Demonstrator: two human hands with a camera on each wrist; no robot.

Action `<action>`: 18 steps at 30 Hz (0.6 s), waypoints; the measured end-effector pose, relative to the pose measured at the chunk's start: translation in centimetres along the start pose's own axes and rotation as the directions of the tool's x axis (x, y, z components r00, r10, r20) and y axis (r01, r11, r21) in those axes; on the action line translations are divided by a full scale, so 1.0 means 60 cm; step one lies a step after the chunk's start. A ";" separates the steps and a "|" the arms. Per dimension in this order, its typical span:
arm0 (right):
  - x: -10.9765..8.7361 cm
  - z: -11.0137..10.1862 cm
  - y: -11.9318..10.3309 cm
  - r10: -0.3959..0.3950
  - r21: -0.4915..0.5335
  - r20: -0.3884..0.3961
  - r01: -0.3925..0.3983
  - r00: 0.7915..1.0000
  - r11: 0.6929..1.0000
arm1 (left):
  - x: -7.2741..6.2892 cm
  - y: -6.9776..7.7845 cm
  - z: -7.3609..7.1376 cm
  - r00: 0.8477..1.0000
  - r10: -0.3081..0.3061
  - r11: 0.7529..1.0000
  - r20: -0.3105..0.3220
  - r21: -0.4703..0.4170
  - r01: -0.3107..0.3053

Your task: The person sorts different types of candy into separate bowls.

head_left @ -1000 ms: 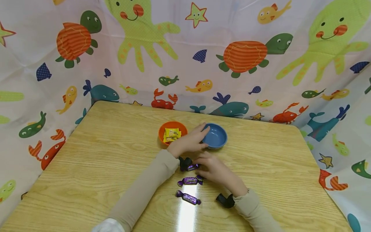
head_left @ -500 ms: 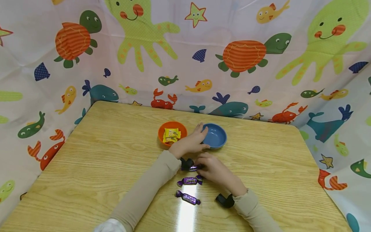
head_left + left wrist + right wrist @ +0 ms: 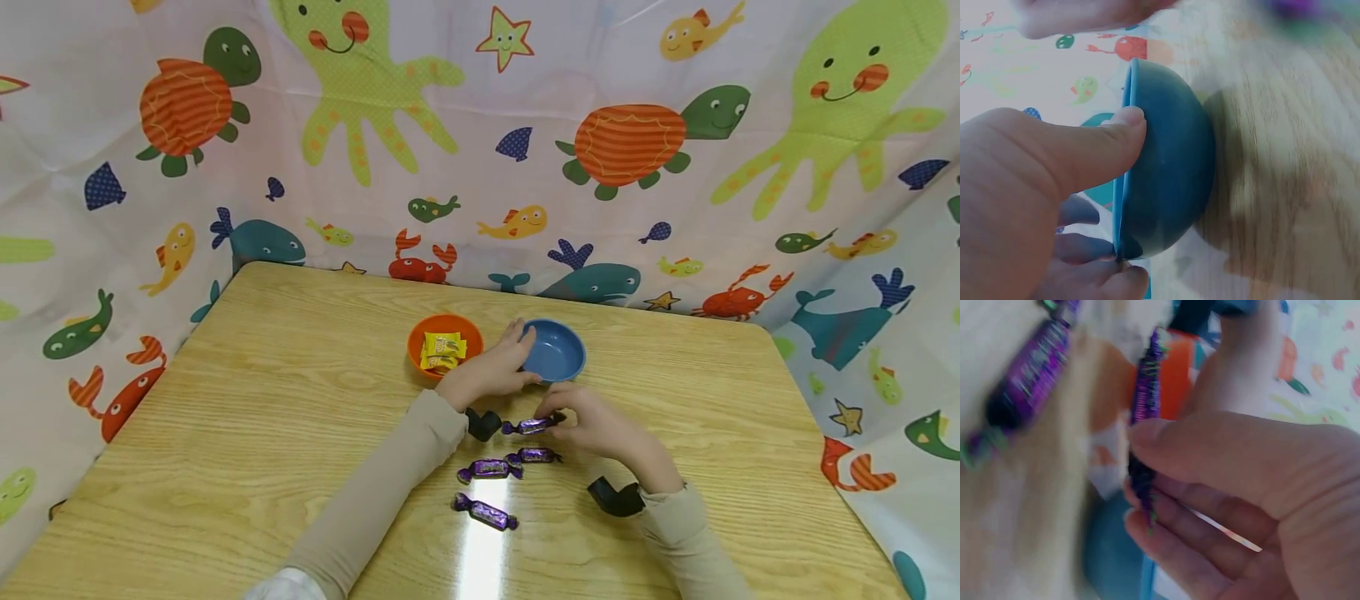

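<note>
My left hand (image 3: 491, 368) holds the blue bowl (image 3: 558, 354) by its left side. In the left wrist view the thumb lies on the near rim of the bowl (image 3: 1175, 162), with fingers at the rim's other side. My right hand (image 3: 600, 423) pinches a purple wrapped candy (image 3: 531, 427) by its right end, just in front of the bowl. The right wrist view shows this candy (image 3: 1147, 394) between thumb and fingers. Three more purple candies lie on the table: one candy (image 3: 536, 456) beneath the right hand, a second candy (image 3: 490, 469), and a nearer candy (image 3: 486, 512).
An orange bowl (image 3: 416, 350) with yellow-wrapped candies (image 3: 444, 346) stands left of the blue one. Each wrist wears a black camera mount, such as the right mount (image 3: 615, 497). A sea-animal curtain (image 3: 480, 150) hangs behind the wooden table (image 3: 300, 375).
My right hand has moved right with a purple candy lifted in its fingers, so another candy beneath it now shows. The left hand stays at the blue bowl.
</note>
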State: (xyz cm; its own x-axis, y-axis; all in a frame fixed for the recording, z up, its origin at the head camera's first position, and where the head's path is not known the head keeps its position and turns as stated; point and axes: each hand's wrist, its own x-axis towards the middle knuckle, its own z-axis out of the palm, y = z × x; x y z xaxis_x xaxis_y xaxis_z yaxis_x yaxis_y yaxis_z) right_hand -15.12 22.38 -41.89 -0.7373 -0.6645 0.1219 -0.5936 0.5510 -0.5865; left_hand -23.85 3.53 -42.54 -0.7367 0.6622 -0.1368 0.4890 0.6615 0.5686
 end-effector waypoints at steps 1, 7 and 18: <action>-0.003 -0.009 0.001 0.011 0.000 0.000 -0.011 1.000 1.000 | 0.000 0.000 0.000 1.000 0.000 1.000 -0.003 -0.010 0.000; -0.015 -0.062 0.004 0.111 0.002 -0.018 -0.111 0.994 0.994 | 0.001 -0.008 0.008 0.999 0.018 0.996 -0.048 -0.087 -0.022; -0.005 -0.103 0.036 0.180 -0.054 -0.228 -0.197 0.957 0.979 | -0.005 -0.027 0.030 0.991 0.066 0.986 -0.118 -0.147 -0.084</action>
State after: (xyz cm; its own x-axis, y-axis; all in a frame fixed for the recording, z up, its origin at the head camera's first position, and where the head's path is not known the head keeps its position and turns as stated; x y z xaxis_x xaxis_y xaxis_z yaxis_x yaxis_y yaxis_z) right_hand -18.20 26.89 -38.26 -0.8860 -0.4213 0.1938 -0.4531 0.6974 -0.5552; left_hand -23.58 2.90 -44.87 -0.7525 0.6585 -0.0020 0.4750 0.5450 0.6909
